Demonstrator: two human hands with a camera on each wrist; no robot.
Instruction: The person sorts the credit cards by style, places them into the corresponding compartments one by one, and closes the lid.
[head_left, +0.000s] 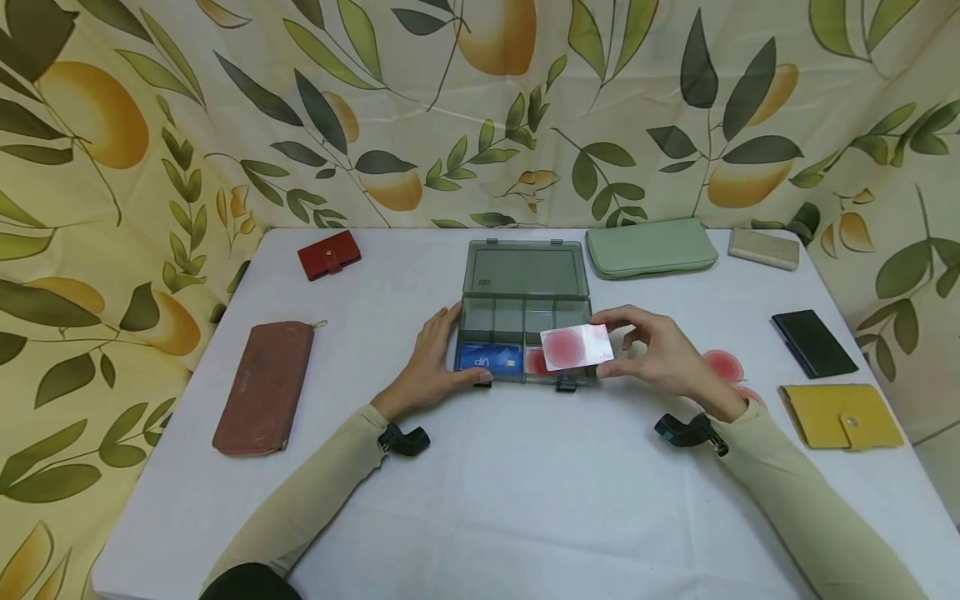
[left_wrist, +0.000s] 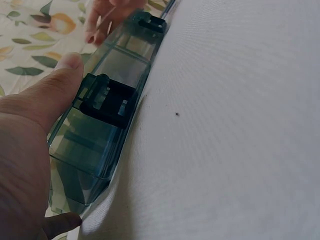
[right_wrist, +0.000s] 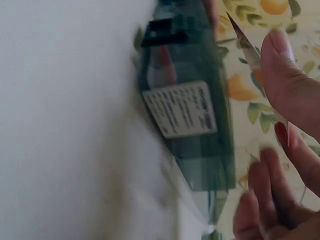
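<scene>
A green see-through compartment box [head_left: 555, 313] stands with its lid [head_left: 527, 268] tipped back, away from me. In its front left compartment lies a blue card [head_left: 491, 357]; a red-patterned card [head_left: 537, 362] shows in the compartment to the right. My left hand [head_left: 429, 360] grips the box's front left corner, thumb [left_wrist: 67, 75] at the front rim near a dark latch [left_wrist: 109, 101]. Over the front right compartment, my right hand [head_left: 651, 348] pinches a white and pink card [head_left: 576, 347] by its right end. The right wrist view shows this card nearly edge-on.
Behind the right wrist lie red round-patterned cards [head_left: 723, 365]. A brown wallet [head_left: 264, 388] and red wallet [head_left: 330, 254] lie left. Around the right lie a green wallet [head_left: 651, 248], beige case [head_left: 763, 249], black cardholder [head_left: 813, 343] and yellow wallet [head_left: 842, 416]. A patterned cloth hangs behind.
</scene>
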